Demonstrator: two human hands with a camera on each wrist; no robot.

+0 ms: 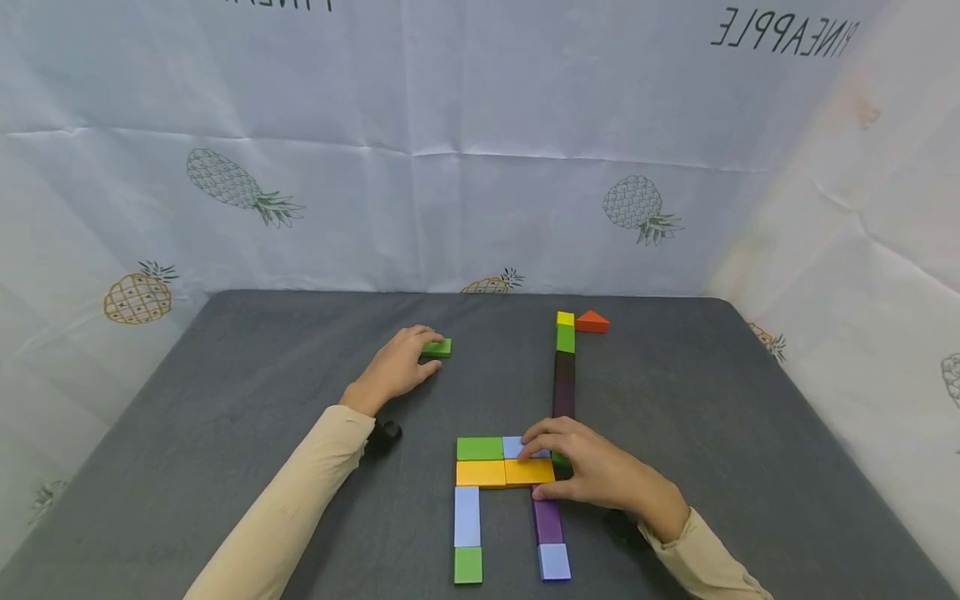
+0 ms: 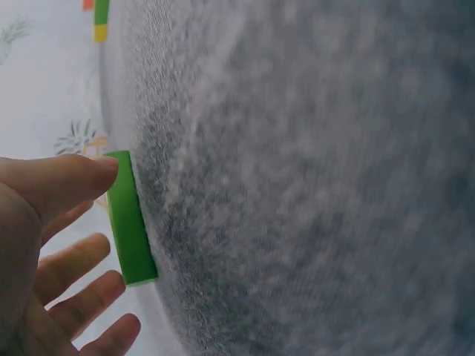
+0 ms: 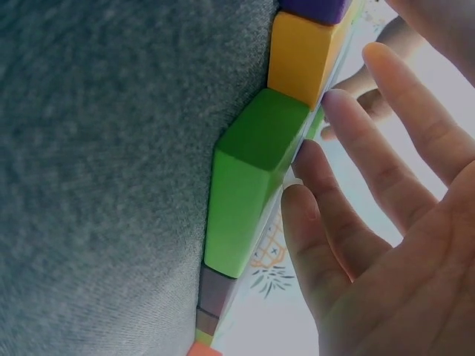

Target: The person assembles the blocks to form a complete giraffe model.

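Note:
At the back left of the table, my left hand (image 1: 399,367) reaches a green block (image 1: 438,348) lying alone, its fingertips over the block. In the left wrist view, the thumb overlaps one end of this block (image 2: 132,226) and the other fingers are spread. My right hand (image 1: 596,468) is over the block figure, fingers at the light blue block (image 1: 513,447) and thumb beside the purple block (image 1: 548,522). Under it lie a yellow block (image 1: 528,472) and a partly hidden green block (image 3: 245,200). Its fingers look extended and apart in the right wrist view.
A second green block (image 1: 480,448) and yellow block (image 1: 480,474) join the figure's left side, above a light blue leg (image 1: 467,517). A dark column (image 1: 564,383) runs back to a small yellow block (image 1: 566,318) and red triangle (image 1: 592,322). Pineapple-print cloth (image 1: 450,208) hangs behind.

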